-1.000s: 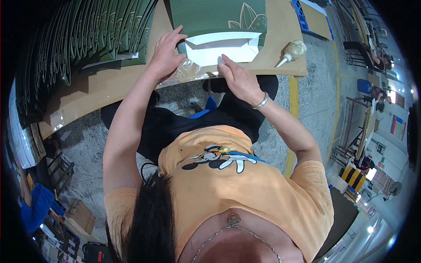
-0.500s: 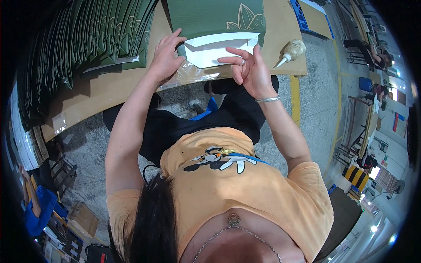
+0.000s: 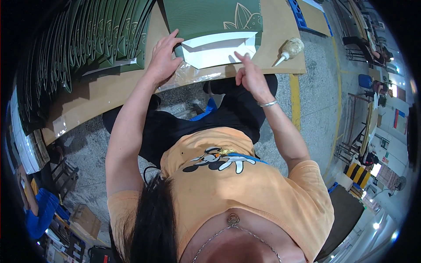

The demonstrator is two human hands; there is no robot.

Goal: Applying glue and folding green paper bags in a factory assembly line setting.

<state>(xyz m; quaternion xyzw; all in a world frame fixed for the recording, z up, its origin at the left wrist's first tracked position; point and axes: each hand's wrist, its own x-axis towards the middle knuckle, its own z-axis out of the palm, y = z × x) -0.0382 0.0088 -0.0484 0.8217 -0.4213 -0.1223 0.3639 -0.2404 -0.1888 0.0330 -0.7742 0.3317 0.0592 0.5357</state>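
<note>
A green paper bag (image 3: 201, 17) with a pale leaf print lies flat on the table, its folded bottom toward me. The white inside of its bottom flap (image 3: 215, 52) shows as a long open fold. My left hand (image 3: 163, 59) rests at the flap's left end, thumb and fingers apart, fingertips touching the bag's edge. Over the right part of the flap is my right hand (image 3: 253, 79), one finger stretched out and the others bent, with nothing seen in it. Whether that finger touches the paper I cannot tell. A clear squeeze bottle (image 3: 293, 47) with a white nozzle lies right of the bag.
Many-layered green paper bags (image 3: 96, 39) stand packed together at the left of the cardboard-covered table (image 3: 105, 96). A blue plastic crate (image 3: 297, 15) is beyond the table's right edge. At the lower left another person in a blue top (image 3: 41, 210) sits near a cardboard box (image 3: 85, 221).
My right hand has turned and drawn its other fingers in, leaving one pointing at the flap. The bag has shifted slightly left and my left hand stays at its edge.
</note>
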